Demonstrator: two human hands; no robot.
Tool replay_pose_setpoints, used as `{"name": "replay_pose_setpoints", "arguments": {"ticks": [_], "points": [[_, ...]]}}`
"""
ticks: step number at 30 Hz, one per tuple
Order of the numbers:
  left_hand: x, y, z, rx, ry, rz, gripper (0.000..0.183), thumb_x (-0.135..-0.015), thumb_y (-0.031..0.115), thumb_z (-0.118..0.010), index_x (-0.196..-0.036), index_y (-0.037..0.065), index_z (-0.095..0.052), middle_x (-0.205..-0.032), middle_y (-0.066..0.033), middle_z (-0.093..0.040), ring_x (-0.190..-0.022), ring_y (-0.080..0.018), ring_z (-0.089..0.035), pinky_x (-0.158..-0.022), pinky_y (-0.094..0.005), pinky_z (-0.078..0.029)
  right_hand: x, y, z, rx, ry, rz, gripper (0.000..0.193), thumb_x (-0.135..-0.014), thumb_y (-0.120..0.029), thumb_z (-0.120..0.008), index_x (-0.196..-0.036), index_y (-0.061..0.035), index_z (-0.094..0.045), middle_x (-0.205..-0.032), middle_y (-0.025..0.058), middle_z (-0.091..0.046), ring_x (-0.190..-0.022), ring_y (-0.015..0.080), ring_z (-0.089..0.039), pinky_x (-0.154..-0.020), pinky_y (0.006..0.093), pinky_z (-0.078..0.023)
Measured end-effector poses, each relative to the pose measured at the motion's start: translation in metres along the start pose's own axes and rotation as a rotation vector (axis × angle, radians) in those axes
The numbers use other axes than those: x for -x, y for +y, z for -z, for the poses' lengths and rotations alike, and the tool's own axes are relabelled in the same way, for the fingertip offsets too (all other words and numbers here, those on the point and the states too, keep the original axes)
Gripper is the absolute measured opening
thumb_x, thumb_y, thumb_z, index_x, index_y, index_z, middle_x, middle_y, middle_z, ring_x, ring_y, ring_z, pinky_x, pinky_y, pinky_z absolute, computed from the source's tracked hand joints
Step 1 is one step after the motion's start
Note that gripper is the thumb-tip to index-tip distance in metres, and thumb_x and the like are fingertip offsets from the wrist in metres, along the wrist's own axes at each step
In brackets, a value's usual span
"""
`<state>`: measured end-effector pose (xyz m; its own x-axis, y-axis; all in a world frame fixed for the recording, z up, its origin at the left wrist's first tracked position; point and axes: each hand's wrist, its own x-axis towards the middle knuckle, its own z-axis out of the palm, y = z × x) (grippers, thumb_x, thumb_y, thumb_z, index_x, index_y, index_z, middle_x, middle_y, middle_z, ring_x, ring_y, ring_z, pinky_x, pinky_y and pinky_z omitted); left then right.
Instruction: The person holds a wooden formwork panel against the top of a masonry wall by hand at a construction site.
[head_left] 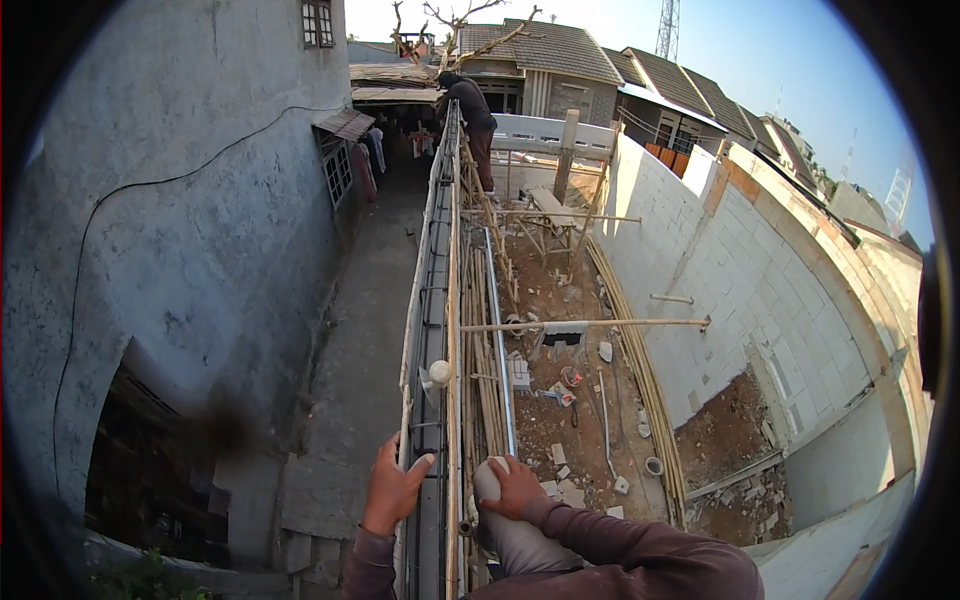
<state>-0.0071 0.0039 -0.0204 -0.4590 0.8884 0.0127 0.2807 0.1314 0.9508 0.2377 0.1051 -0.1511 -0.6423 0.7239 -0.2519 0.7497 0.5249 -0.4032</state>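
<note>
A long narrow wall-top formwork of two boards runs away from me, with dark steel rebar (433,287) lying in the channel. My left hand (393,487) straddles the top edge of the left formwork board (411,330), fingers on the outer side and thumb on the inner side. My right hand (514,488) rests on my bent knee (492,480) in light trousers, fingers spread over it and holding nothing. Beyond my left hand, a pale rounded knob (440,373) sits at the right formwork board (454,340); what it belongs to is unclear.
A person (468,115) in dark clothes leans over the formwork's far end. Left and below lies an alley (365,290) beside a grey house wall (190,200). To the right, a horizontal pole (590,324) crosses above a dirt floor with rubble, bamboo poles (640,355) and a white block wall (740,260).
</note>
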Motion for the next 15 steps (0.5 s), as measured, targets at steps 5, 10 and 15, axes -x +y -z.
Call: {"name": "replay_pose_setpoints", "arguments": {"ticks": [5,10,15], "points": [[-0.0005,-0.0010,-0.0003,0.039,-0.009,0.006,0.060,-0.092,0.023,-0.080,-0.142,-0.002,-0.058,-0.130,-0.0211,-0.065,-0.121,-0.0336,-0.065,-0.105,-0.0426,-0.050,-0.0001,-0.0004,-0.0006,0.013,0.014,0.001,0.102,-0.088,-0.062,-0.071,-0.166,-0.0131,-0.026,-0.163,0.0332,-0.031,-0.144,0.0551,-0.039,-0.120,0.0594,-0.036],[0.0002,0.0021,-0.0009,0.022,0.000,0.020,0.060,-0.091,0.023,-0.080,-0.141,-0.003,-0.058,-0.129,-0.0210,-0.066,-0.120,-0.0327,-0.066,-0.105,-0.0417,-0.050,-0.0001,0.0003,-0.0014,0.004,0.017,0.002,0.101,-0.088,-0.062,-0.071,-0.166,-0.0125,-0.028,-0.163,0.0337,-0.031,-0.144,0.0555,-0.039,-0.120,0.0589,-0.035],[0.0001,-0.0006,-0.0013,0.033,0.009,0.016,0.060,-0.091,0.023,-0.080,-0.141,-0.003,-0.058,-0.128,-0.0213,-0.066,-0.119,-0.0333,-0.066,-0.104,-0.0416,-0.050,-0.0001,-0.0004,-0.0010,-0.003,0.018,0.010,0.101,-0.088,-0.062,-0.071,-0.165,-0.0112,-0.029,-0.163,0.0342,-0.031,-0.144,0.0560,-0.039,-0.120,0.0587,-0.035]]}}
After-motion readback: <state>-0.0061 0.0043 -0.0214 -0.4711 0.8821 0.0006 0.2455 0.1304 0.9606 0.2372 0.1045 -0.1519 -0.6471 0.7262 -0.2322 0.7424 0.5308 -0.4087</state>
